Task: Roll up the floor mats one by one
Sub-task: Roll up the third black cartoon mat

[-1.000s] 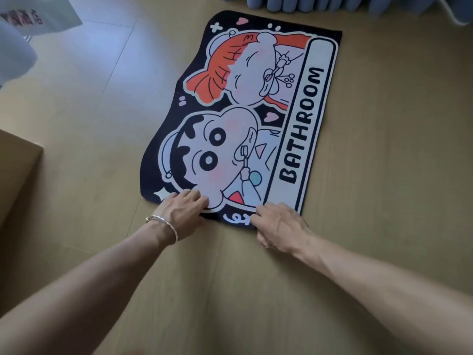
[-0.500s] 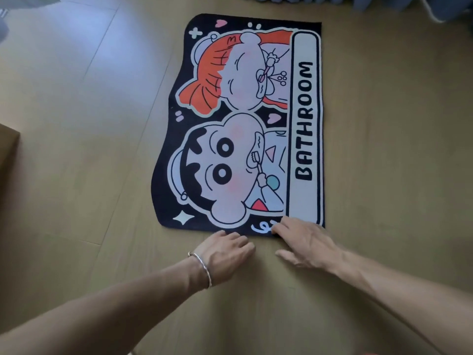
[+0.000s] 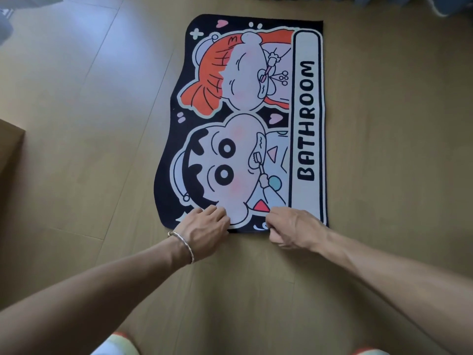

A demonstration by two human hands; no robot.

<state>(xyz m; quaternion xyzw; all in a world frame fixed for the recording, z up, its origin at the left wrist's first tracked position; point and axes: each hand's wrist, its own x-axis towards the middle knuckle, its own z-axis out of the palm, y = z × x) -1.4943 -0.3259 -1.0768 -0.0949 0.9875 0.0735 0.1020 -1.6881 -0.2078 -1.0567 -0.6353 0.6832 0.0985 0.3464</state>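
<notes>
One floor mat (image 3: 243,119) is spread flat on the floor (image 3: 102,155), its near edge pinched by the left grip (image 3: 204,228) and right grip (image 3: 294,226). Rolling is judged not yet begun; the edge must be lifted and turned over evenly.

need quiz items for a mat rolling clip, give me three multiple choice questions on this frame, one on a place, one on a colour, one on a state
1. Where on the floor mat are the left hand and the right hand?
A) its far edge
B) its near edge
C) the middle of the print

2. What colour is the hair of the upper cartoon figure?
A) green
B) orange
C) yellow

3. What state is the floor mat in?
A) fully rolled
B) half rolled
C) flat, not yet rolled

Answers:
1 B, both hands sit on the edge nearest the camera.
2 B, the hair is printed bright orange.
3 C, the whole print shows and no roll has been started.
</notes>
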